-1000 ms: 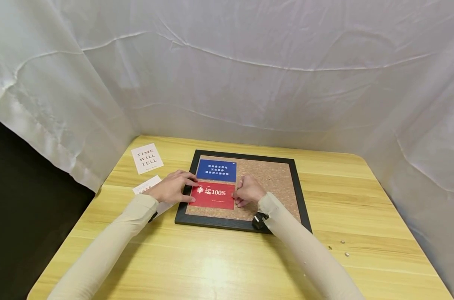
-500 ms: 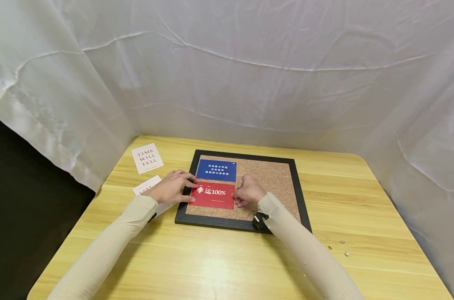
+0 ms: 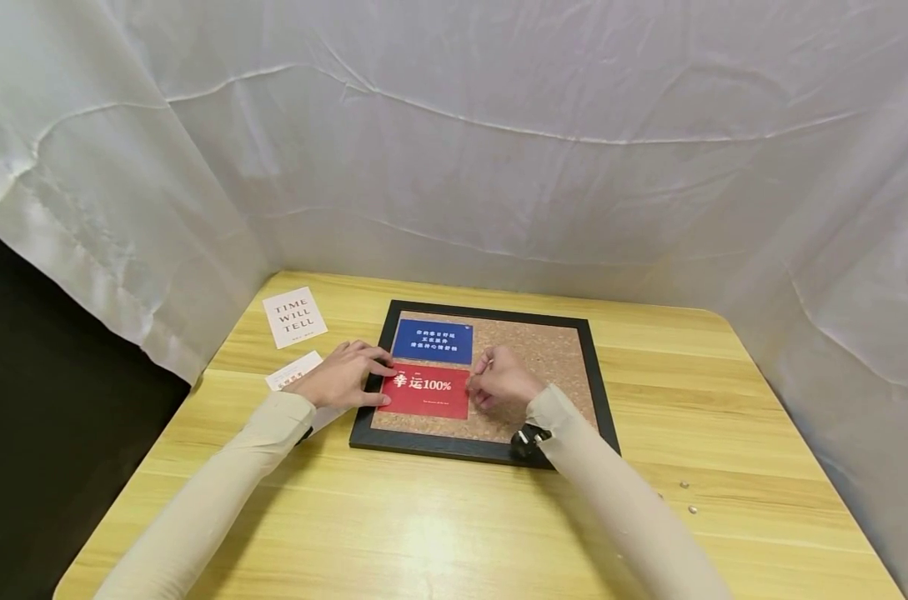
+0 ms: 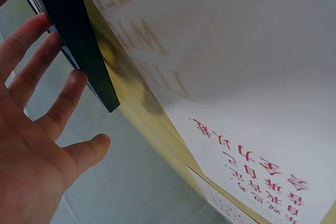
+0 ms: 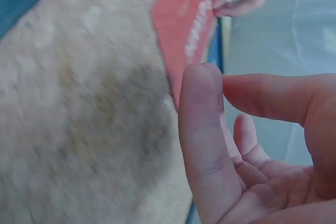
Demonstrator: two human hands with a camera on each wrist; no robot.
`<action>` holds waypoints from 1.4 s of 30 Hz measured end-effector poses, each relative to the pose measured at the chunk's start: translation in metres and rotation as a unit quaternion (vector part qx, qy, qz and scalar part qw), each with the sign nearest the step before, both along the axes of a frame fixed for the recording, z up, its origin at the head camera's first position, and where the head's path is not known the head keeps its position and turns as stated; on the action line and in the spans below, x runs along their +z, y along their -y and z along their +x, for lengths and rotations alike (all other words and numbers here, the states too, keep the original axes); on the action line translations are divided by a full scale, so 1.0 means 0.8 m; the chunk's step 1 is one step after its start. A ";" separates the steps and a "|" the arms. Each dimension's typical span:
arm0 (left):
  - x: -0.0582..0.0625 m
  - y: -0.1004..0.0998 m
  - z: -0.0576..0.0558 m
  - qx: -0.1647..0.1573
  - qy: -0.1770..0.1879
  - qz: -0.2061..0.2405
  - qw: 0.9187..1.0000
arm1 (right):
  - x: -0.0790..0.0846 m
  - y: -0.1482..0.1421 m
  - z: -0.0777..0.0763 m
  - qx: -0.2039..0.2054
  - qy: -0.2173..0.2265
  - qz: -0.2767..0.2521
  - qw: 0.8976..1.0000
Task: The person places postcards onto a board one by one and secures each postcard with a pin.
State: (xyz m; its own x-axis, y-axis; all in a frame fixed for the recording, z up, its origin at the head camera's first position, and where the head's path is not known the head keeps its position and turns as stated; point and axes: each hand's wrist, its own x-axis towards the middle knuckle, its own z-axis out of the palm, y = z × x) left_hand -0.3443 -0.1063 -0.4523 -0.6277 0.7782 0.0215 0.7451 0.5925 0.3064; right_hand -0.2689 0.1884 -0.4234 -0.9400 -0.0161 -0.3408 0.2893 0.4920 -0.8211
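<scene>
While the left hand (image 3: 339, 377) touches the red card (image 3: 427, 393) on the corkboard (image 3: 549, 346), fingers spread, the right hand (image 3: 508, 379) is half-curled at the card's right edge, any pinch unclear; a sideways brush there could skew it.

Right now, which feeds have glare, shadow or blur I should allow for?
Head view: bright glare on the near tabletop; left wrist view: dim, the frame nearly black, with shadow beside it; right wrist view: corkboard and red card blurred, a soft shadow darkening the corkboard.
</scene>
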 end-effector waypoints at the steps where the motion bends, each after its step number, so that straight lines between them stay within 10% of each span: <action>1: 0.000 0.000 0.000 -0.001 0.000 0.001 1.000 | 0.004 -0.003 0.001 0.003 -0.008 0.001 1.000; 15: -0.004 0.002 -0.004 0.000 0.012 0.005 1.000 | 0.034 -0.060 0.029 0.008 -0.067 0.036 0.997; 42: -0.007 0.002 0.000 0.012 0.027 0.005 1.000 | 0.061 -0.165 0.148 -0.019 -0.158 0.175 0.972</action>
State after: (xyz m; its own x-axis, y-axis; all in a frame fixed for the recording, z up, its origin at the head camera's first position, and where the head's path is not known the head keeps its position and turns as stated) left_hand -0.3442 -0.1080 -0.4577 -0.6459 0.7634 -0.0051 0.7135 0.6061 0.3515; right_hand -0.1509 0.3206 -0.3745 -0.9963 0.0855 -0.0131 0.0731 0.7517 -0.6554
